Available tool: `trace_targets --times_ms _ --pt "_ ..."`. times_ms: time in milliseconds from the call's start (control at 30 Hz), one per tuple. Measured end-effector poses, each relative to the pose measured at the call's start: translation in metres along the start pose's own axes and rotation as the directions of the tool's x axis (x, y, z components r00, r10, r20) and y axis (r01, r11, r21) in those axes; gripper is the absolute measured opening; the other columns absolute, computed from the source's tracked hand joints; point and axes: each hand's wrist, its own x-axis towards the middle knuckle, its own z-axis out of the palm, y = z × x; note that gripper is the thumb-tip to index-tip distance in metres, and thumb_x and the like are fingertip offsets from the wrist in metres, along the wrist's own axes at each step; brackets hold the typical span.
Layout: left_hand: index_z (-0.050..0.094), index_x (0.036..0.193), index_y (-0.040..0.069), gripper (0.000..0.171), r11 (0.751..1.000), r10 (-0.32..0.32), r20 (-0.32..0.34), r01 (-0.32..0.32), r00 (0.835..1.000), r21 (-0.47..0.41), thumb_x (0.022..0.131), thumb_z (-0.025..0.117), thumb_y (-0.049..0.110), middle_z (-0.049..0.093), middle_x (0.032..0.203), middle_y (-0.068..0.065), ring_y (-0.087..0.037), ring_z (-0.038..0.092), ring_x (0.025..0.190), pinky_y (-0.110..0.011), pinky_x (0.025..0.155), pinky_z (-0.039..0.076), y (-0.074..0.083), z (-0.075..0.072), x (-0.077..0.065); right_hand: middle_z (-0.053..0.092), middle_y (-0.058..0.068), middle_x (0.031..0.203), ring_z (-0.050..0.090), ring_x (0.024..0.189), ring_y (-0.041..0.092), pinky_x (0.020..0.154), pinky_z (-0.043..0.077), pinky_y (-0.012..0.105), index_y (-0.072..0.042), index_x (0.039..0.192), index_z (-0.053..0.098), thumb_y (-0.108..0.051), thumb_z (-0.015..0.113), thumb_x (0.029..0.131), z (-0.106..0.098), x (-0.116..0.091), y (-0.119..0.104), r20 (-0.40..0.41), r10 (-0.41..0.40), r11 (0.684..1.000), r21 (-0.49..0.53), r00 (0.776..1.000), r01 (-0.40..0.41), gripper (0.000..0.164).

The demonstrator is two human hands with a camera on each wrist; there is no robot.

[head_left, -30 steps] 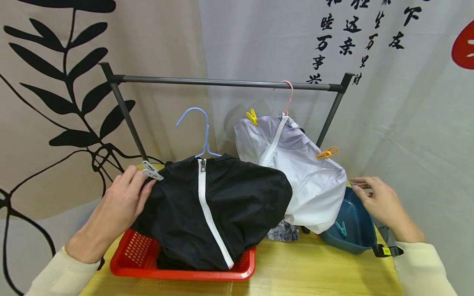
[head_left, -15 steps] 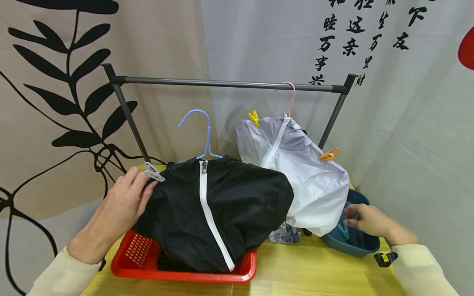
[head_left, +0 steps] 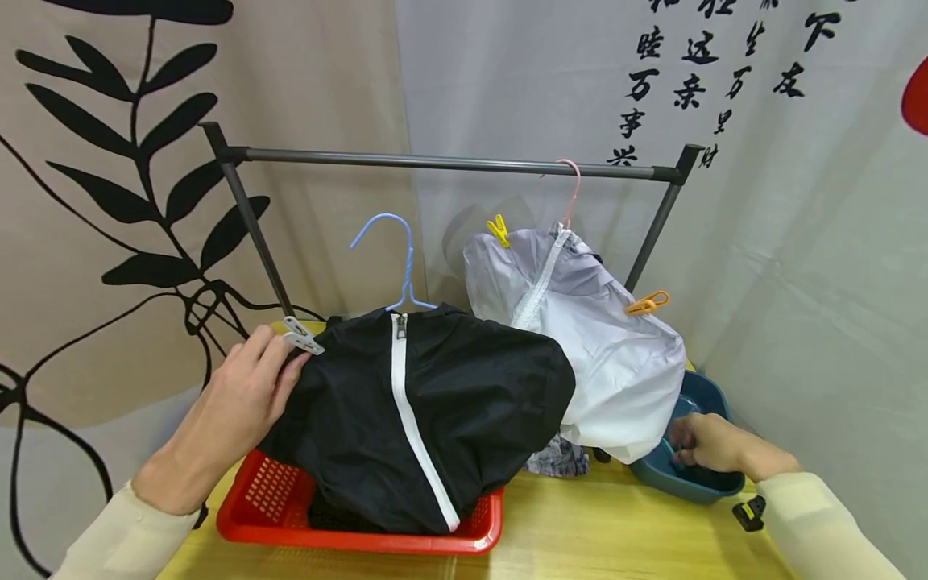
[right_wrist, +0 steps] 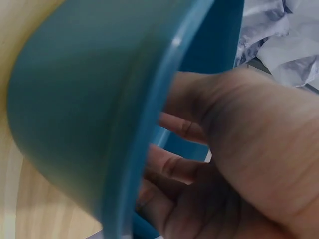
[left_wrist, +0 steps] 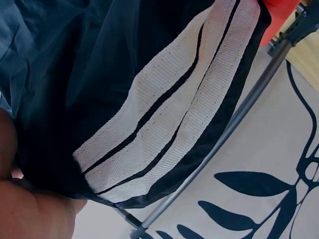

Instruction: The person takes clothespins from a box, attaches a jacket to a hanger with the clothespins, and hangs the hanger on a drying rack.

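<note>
My left hand pinches the shoulder end of a black jacket with a white zipper strip. A white clothespin sits on the jacket beside my fingertips. The blue hanger stands up from its collar, its hook apart from the rod. White striped trim on the black cloth fills the left wrist view. My right hand is inside a blue basin, at a teal clothespin. In the right wrist view the basin wall hides the fingertips, so their grip is unclear.
Beneath the jacket sits a red basket on the yellow table. A grey metal rack spans the back. From it hangs a white jacket on a pink hanger, with yellow and orange clothespins on it.
My right hand has moved down and left from above the basin's right rim into the basin. My left hand keeps its pinch on the black jacket.
</note>
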Motion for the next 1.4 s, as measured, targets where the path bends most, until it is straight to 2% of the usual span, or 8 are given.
trace_targets --times_ms 133,333,600,800,1067,1400 --pt "0.067 0.108 -0.002 0.061 1.0 -0.002 0.006 0.002 1.0 -0.002 0.128 0.039 0.048 0.052 0.091 -0.011 -0.018 0.039 0.073 -0.034 0.062 0.036 -0.0001 -0.0002 -0.0003 0.07 -0.009 0.076 0.057 0.069 0.004 0.068 0.051 0.028 -0.012 0.093 0.074 -0.012 0.093 0.097 0.0021 -0.0018 -0.0005 0.017 0.006 1.0 0.004 1.0 -0.006 0.019" --pt "0.066 0.108 -0.002 0.061 1.0 -0.006 0.007 0.006 1.0 0.001 0.128 0.038 0.048 0.052 0.092 -0.012 -0.018 0.04 0.072 -0.034 0.062 0.036 -0.0001 0.0003 -0.0009 0.07 -0.009 0.074 0.057 0.067 0.003 0.067 0.052 0.028 -0.013 0.091 0.075 -0.012 0.091 0.099 0.0049 -0.0045 -0.0029 0.016 0.012 1.0 -0.002 1.0 -0.012 0.018" --pt "0.066 0.108 -0.002 0.061 1.0 -0.016 0.011 0.016 1.0 -0.005 0.128 0.038 0.048 0.053 0.093 -0.013 -0.019 0.041 0.072 -0.035 0.061 0.038 0.0001 0.001 -0.0027 0.067 -0.01 0.069 0.05 0.064 0.002 0.064 0.046 0.026 -0.014 0.085 0.072 -0.009 0.09 0.098 0.0064 -0.0071 -0.0024 -0.026 -0.027 1.0 -0.011 0.999 0.027 0.023" --pt "0.067 0.108 -0.002 0.06 1.0 -0.012 0.006 0.012 1.0 -0.005 0.128 0.038 0.047 0.053 0.091 -0.012 -0.02 0.04 0.071 -0.035 0.06 0.038 -0.0007 0.001 -0.0032 0.063 -0.009 0.072 0.05 0.065 0.005 0.063 0.044 0.027 -0.013 0.086 0.073 -0.007 0.088 0.099 0.0062 -0.0078 -0.0015 -0.033 0.01 1.0 -0.009 0.999 -0.01 0.021" --pt "0.067 0.108 -0.001 0.059 1.0 -0.014 0.002 0.014 1.0 -0.004 0.128 0.038 0.047 0.054 0.092 -0.013 -0.02 0.041 0.07 -0.036 0.059 0.039 0.0002 0.0017 -0.0028 0.067 -0.008 0.072 0.053 0.064 0.005 0.062 0.046 0.028 -0.011 0.089 0.075 -0.008 0.087 0.1 0.0084 -0.0078 -0.0006 -0.045 0.023 1.0 0.003 0.999 -0.023 0.017" --pt "0.068 0.11 -0.001 0.059 1.0 -0.016 0.001 0.016 1.0 -0.007 0.128 0.039 0.047 0.053 0.092 -0.012 -0.02 0.041 0.071 -0.036 0.059 0.039 0.0012 0.002 -0.0028 0.073 -0.004 0.069 0.062 0.059 0.008 0.061 0.052 0.027 -0.012 0.082 0.077 -0.009 0.083 0.106 0.0062 -0.0102 -0.0002 -0.083 0.091 0.995 0.057 0.992 -0.086 0.025"
